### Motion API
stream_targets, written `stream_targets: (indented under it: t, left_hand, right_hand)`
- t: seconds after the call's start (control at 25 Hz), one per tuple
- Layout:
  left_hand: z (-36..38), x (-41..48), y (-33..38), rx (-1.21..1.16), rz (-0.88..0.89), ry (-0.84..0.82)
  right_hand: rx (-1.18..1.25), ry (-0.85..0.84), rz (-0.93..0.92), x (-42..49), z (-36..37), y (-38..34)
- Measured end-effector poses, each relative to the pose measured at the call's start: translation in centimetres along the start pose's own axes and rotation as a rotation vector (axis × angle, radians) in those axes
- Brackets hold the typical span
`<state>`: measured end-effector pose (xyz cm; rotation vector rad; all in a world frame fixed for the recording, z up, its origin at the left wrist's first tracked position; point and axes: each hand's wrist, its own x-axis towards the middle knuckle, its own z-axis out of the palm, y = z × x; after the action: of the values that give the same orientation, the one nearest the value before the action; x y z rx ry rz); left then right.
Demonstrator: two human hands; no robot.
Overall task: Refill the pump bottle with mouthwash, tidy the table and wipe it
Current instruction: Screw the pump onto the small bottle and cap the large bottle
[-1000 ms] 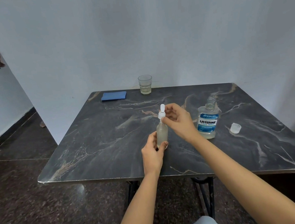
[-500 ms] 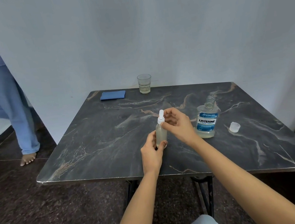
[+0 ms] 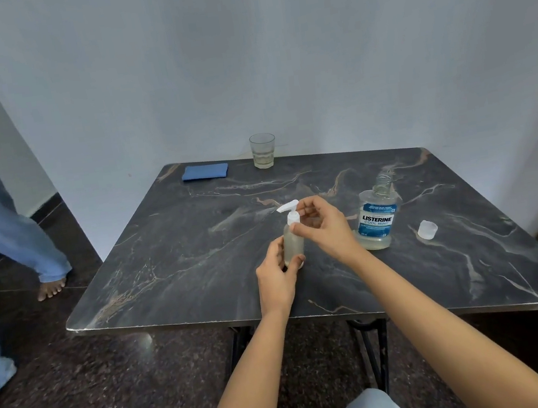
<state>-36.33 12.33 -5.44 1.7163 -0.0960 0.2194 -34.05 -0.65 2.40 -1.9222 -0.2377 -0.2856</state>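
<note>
A: Why does the left hand (image 3: 275, 273) curl its fingers round the pump bottle (image 3: 292, 240), low, at the frame centre on the desk (image 3: 200, 265)?

B: To keep it upright, I think, while the right hand (image 3: 324, 227) pinches the pump collar (image 3: 293, 217) for screwing.

One head-worn wide-angle view, close above the near edge of the table (image 3: 170, 252), facing forward and down toward the wall (image 3: 273, 47).

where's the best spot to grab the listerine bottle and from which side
Probably round the wide labelled body of the Listerine bottle, from its right side, away from the pump bottle. It stands upright with its neck uncapped, so keep it level.
</note>
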Motion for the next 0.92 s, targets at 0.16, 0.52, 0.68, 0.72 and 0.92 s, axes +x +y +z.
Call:
stream_targets:
  t: [0.16, 0.52, 0.68, 0.72, 0.92]
  left_hand:
    - [-0.05, -0.1, 0.19, -0.002, 0.002, 0.0]
    - [-0.1, -0.21, 0.41, 0.001, -0.002, -0.003]
    - [0.01, -0.09, 0.35, 0.008, -0.001, 0.001]
    - [0.02, -0.08, 0.29, 0.008, -0.002, 0.001]
    - [0.02, 0.0, -0.01, 0.013, -0.007, -0.002]
  right_hand:
    - [0.037, -0.058, 0.036, 0.33, 0.08, 0.88]
    - [0.13, -0.061, 0.064, 0.37, 0.1, 0.61]
    - [0.211, -0.09, 0.061, 0.36, -0.09, 0.12]
    - [0.209, -0.078, 0.048, 0.3, -0.15, 0.12]
    - [0.222, -0.049, 0.081, 0.18, -0.5, 0.4]
